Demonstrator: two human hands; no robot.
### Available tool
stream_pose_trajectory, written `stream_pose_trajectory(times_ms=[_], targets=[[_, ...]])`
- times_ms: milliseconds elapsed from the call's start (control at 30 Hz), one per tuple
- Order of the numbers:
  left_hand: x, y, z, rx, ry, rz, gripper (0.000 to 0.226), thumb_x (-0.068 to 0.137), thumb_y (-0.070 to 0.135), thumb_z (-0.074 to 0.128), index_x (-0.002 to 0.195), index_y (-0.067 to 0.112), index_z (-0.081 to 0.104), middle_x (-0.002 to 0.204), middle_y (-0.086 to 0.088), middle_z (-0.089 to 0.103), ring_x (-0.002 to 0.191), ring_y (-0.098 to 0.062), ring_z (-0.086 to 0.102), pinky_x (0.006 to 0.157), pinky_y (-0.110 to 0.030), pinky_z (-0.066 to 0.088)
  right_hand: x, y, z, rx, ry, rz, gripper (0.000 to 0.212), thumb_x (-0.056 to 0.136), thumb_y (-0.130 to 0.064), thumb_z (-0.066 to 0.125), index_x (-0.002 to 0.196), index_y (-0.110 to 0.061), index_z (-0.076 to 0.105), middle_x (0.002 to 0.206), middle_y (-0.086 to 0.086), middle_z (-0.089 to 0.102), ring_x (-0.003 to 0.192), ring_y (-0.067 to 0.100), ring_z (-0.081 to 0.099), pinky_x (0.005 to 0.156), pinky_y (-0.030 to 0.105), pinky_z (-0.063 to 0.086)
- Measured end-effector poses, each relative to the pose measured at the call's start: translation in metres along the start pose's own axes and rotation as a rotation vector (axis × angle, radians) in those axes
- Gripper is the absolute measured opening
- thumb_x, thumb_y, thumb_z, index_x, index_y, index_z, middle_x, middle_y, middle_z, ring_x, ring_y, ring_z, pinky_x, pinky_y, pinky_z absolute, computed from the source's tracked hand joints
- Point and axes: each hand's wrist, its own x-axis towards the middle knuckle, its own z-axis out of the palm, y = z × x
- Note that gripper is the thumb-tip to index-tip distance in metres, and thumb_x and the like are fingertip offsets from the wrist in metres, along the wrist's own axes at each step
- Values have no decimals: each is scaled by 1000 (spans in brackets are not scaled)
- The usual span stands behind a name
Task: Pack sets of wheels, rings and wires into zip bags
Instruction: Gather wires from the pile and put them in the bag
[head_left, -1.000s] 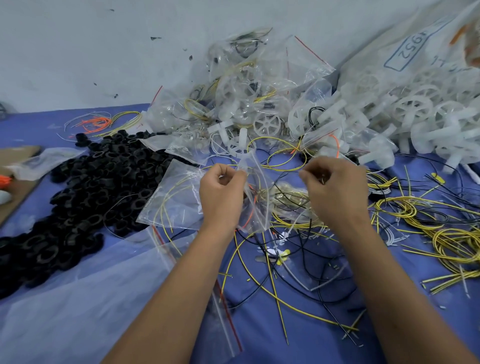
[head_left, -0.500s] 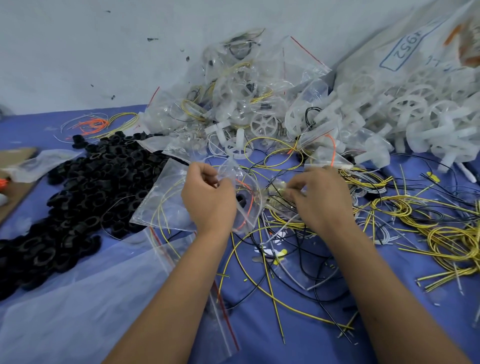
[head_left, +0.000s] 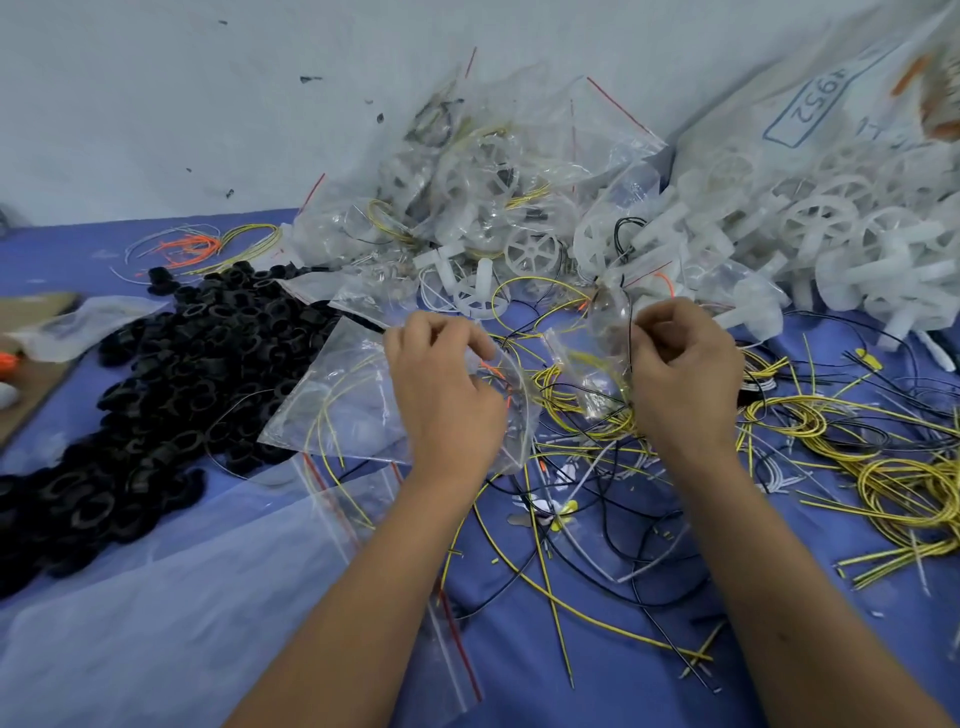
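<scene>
My left hand (head_left: 447, 384) grips a clear zip bag (head_left: 519, 415) that has an orange wire inside. My right hand (head_left: 680, 374) is closed in a pinch on a thin black wire (head_left: 629, 327), with a fold of clear bag plastic against its fingertips. Both hands hover over tangled yellow and black wires (head_left: 571, 415). Black rings (head_left: 182, 389) lie heaped to the left. White spoked wheels (head_left: 831, 234) are piled at the back right. Flat empty zip bags (head_left: 337, 405) lie under my left hand.
A heap of filled zip bags (head_left: 493, 182) leans on the wall behind. A big white sack (head_left: 779, 104) holds wheels at the far right. Yellow wire coils (head_left: 909, 483) lie right, orange wires (head_left: 187, 244) far left, a clear plastic sheet (head_left: 156, 597) near left, cardboard (head_left: 31, 374) at the left edge.
Both hands dropped from pinching the bag top, then drew apart. The right hand now pinches a black wire further right; the left keeps the bag.
</scene>
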Motion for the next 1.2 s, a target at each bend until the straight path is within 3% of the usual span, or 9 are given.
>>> stream_pose_trajectory(times_ms=[167,300,500,633,733,900,1033,1100,1200], targets=[[-1,5,5,-56,-133,99,43,62,-12,55,92,17,64,105,3,56,103,-23,47,88,-19,35,-1,-3,0,43,-61,-12,11,93,-12,68,84,-18,64,71,-2,66,58,2,55,59,20,42],[-6,10,9,-336,-299,-100,31,86,32,66,116,28,58,112,18,63,112,-13,55,92,-33,45,-4,-7,4,103,-172,-11,8,91,-6,70,87,-11,67,73,4,70,64,13,63,59,26,49],[-5,5,12,-351,-380,-196,28,80,23,85,82,27,58,82,16,64,83,-6,58,75,-14,43,-5,-6,6,107,-221,25,9,92,-2,67,86,-9,66,69,-4,72,60,4,63,57,15,45],[-2,1,12,-414,-319,-270,25,85,17,80,77,19,56,77,8,60,70,-7,54,65,-16,41,-4,-6,3,115,-125,115,7,99,-10,62,92,-12,64,76,-1,75,66,14,71,57,24,56],[1,1,10,-504,-215,-374,24,89,23,77,78,20,56,76,2,62,69,-10,58,64,-21,44,-2,-6,0,66,36,143,7,102,-24,58,99,-17,61,86,-2,73,79,13,70,76,39,58],[12,6,3,-771,5,-528,24,92,19,76,79,18,55,79,-12,62,75,-18,59,67,-28,48,-2,-12,-4,-155,219,-143,23,100,-32,56,113,-13,60,101,-6,62,100,24,58,83,41,47],[14,12,1,-838,-115,-476,22,92,19,77,83,11,58,73,-12,64,62,-14,58,60,-26,50,-6,-18,3,-80,-121,-435,35,99,-26,63,132,-18,59,116,-14,59,104,16,53,85,32,45],[11,16,2,-842,-135,-454,23,91,18,78,84,8,58,66,-5,62,57,-13,56,59,-26,50,-10,-19,7,76,-346,-321,40,98,-29,65,136,-26,59,99,-27,58,87,4,54,73,21,46],[8,19,3,-829,-140,-435,24,91,18,77,85,4,58,63,-9,62,58,-18,56,61,-33,49,-11,-14,7,251,-503,-127,31,96,-22,69,127,-24,65,65,-14,50,57,8,49,52,30,48]])
